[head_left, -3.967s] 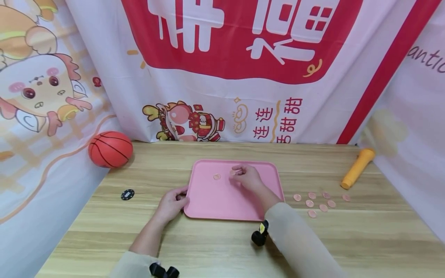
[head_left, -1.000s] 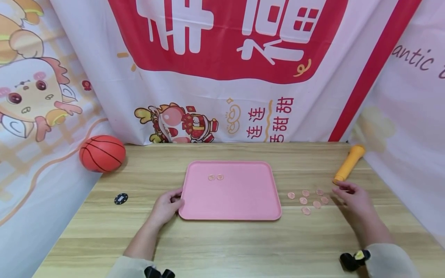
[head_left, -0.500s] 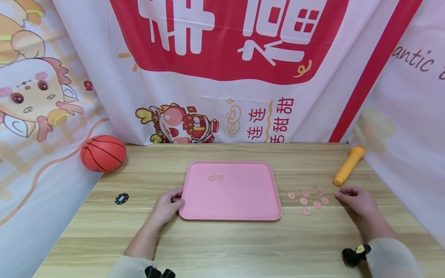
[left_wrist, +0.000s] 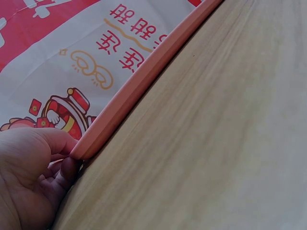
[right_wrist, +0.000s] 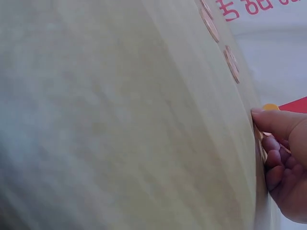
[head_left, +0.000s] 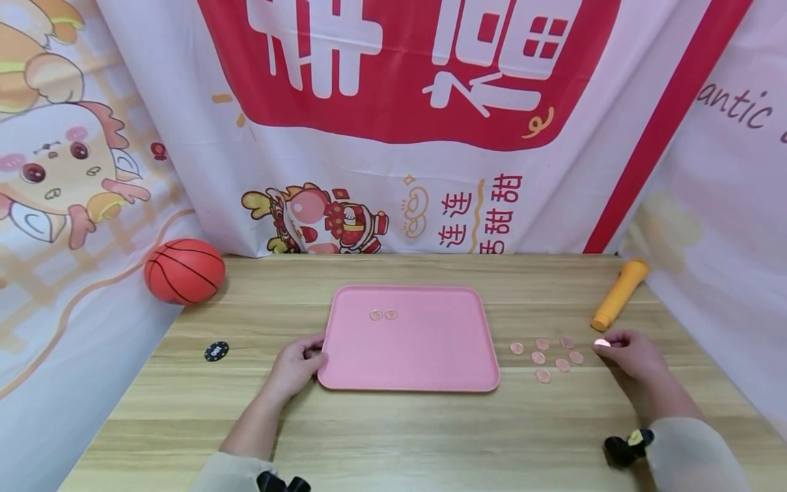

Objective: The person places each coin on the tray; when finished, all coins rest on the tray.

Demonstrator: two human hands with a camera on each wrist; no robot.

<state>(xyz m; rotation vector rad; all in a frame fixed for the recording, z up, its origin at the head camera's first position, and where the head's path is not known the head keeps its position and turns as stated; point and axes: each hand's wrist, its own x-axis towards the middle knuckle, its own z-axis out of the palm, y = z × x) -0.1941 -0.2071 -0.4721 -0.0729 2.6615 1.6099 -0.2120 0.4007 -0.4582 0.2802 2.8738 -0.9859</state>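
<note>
Gripping the tray [head_left: 408, 355]: left hand [head_left: 296, 367] pinches its left edge, thumb to fingers, forearm slanting in from lower left.
Inside the tray: two flat coins [head_left: 376, 315] side by side, toward the far left corner.
Loose coins [head_left: 538, 357]: seven lie on the wooden table [head_left: 393, 437]; a strip of wood parts them from the tray's right rim.
Right hand [head_left: 633, 357]: thumb and fingers pinch the held coin [head_left: 602, 342], near the orange cylinder [head_left: 619, 295].
</note>
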